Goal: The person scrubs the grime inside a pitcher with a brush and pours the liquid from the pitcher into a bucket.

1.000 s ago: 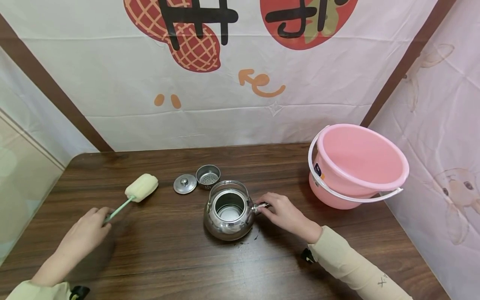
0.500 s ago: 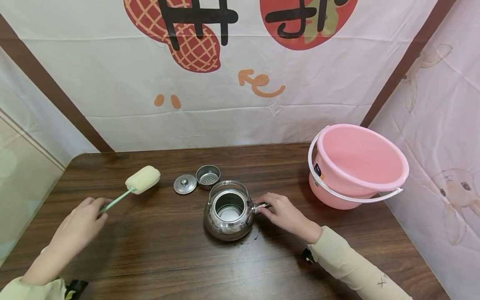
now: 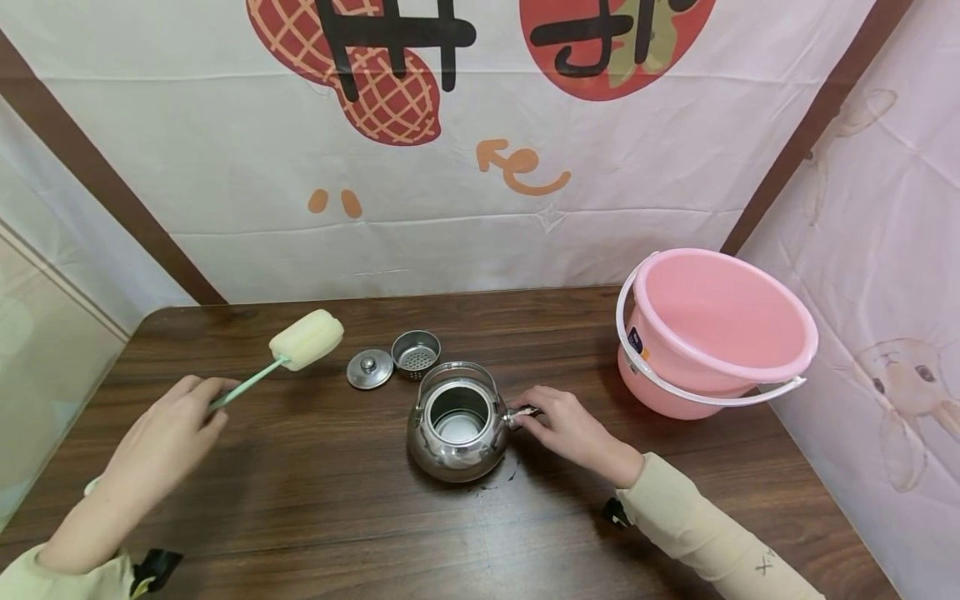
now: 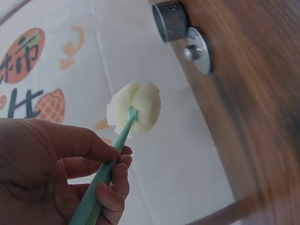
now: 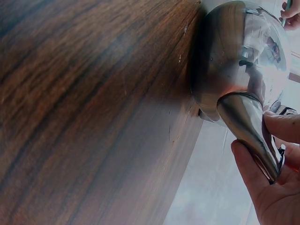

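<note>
My left hand [image 3: 165, 437] grips the green handle of a sponge brush [image 3: 307, 340], its pale yellow head raised above the table and pointing away to the right. In the left wrist view, thumb and fingers curl round that handle [image 4: 123, 137]. A shiny steel kettle [image 3: 457, 458] stands uncovered on the table, its hoop handle up over the opening. My right hand [image 3: 567, 427] holds the kettle's spout [image 5: 248, 124] between thumb and fingers, as the right wrist view shows. Behind the kettle lie its knobbed lid [image 3: 370, 368] and a perforated steel strainer [image 3: 417, 352].
A pink bucket [image 3: 720, 308] with a white handle stands at the back right of the brown wooden table [image 3: 337, 525]. A printed white cloth [image 3: 465, 250] hangs along the table's back edge. Small dark marks lie beside the kettle's base.
My left hand has lifted the sponge brush and carried it up and rightward, toward the lid. The right hand and the kettle have stayed in place.
</note>
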Demonstrator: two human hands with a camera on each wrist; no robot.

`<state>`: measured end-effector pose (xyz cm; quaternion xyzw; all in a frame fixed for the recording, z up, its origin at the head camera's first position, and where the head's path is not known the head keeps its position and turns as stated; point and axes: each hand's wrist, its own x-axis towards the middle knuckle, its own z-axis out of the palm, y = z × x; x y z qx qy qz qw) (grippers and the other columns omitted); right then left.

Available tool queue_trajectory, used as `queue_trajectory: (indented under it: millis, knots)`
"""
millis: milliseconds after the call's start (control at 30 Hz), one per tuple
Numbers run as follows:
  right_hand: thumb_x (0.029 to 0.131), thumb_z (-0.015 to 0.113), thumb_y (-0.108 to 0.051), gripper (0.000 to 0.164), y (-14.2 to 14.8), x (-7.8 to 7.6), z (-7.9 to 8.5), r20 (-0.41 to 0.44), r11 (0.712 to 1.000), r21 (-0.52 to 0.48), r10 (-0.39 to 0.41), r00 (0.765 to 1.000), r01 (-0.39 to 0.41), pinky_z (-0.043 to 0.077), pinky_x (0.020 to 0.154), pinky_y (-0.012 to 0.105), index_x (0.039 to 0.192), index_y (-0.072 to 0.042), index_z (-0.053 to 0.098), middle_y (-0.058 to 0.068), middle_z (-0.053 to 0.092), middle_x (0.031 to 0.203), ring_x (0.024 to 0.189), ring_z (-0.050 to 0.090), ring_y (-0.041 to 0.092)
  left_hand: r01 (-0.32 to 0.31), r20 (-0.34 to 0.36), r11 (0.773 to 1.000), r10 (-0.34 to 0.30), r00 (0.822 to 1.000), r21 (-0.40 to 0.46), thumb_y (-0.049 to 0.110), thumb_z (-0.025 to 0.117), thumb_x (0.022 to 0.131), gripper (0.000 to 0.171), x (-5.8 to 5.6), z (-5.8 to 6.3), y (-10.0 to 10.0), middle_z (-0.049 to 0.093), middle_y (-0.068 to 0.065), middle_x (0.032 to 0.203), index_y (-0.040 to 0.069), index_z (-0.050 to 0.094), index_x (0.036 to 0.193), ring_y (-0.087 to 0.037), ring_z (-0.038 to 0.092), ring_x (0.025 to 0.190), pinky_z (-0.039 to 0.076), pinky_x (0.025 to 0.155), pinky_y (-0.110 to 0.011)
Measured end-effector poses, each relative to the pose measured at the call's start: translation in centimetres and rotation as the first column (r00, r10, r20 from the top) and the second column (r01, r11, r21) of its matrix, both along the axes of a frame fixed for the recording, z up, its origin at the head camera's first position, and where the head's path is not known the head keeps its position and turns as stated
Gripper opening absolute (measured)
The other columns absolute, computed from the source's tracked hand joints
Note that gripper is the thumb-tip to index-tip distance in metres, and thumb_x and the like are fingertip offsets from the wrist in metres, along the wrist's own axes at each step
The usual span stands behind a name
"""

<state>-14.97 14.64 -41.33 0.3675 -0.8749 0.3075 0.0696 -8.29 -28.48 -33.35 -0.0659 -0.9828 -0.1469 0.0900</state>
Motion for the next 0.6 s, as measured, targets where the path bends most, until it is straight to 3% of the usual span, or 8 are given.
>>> queue_trajectory:
  millis: [300,600]
  knots:
    - [0.084,0.064,-0.014,0.015,-0.1,0.0,0.1,0.006,1.000,0.003,-0.004,1.000,0.004,0.049,0.077,0.028,0.097,-0.008,0.065,0.001,0.065,0.093,0.087,0.061,0.011,0.046,-0.070,0.999,-0.046,0.996,-0.015,-0.002,0.057,0.080,0.029,0.3,1.5,1.9,0.050,-0.012,0.084,-0.003,0.056,0.109,-0.014,0.036,0.057,0.027,0.046,-0.025]
    - [0.084,0.064,-0.014,0.015,-0.1,0.1,0.3,0.012,1.000,0.003,-0.002,1.000,0.002,0.049,0.077,0.028,0.097,-0.007,0.065,0.001,0.065,0.093,0.087,0.061,0.011,0.080,-0.079,0.997,-0.081,0.994,-0.017,-0.002,0.059,0.079,0.030,0.1,2.9,3.9,0.053,-0.013,0.089,-0.003,0.057,0.109,-0.016,0.041,0.061,0.031,0.049,-0.029]
